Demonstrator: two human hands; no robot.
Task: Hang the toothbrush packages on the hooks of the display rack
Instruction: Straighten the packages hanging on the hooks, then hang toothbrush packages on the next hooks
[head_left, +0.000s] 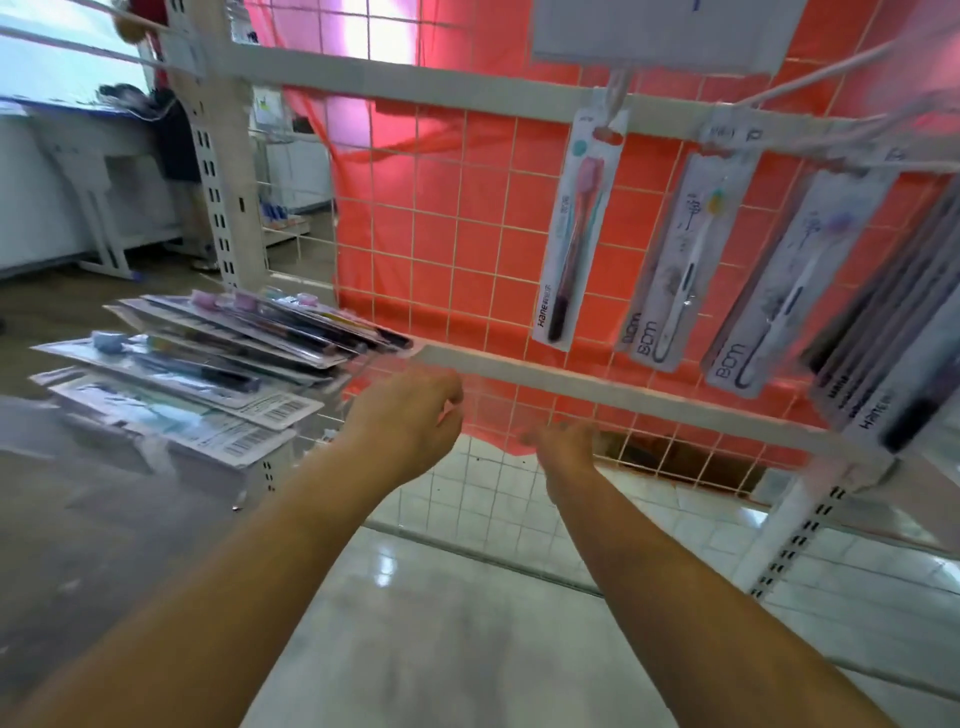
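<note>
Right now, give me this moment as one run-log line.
left hand: empty, loosely curled | right hand: empty, open | stack of packages: lower left, untouched | rack: several hanging packages | step: between picks

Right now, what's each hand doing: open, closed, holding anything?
Left hand: fingers loosely curled, holding nothing, near the stack of toothbrush packages.
Right hand: blurred, fingers extended, holding nothing.
</note>
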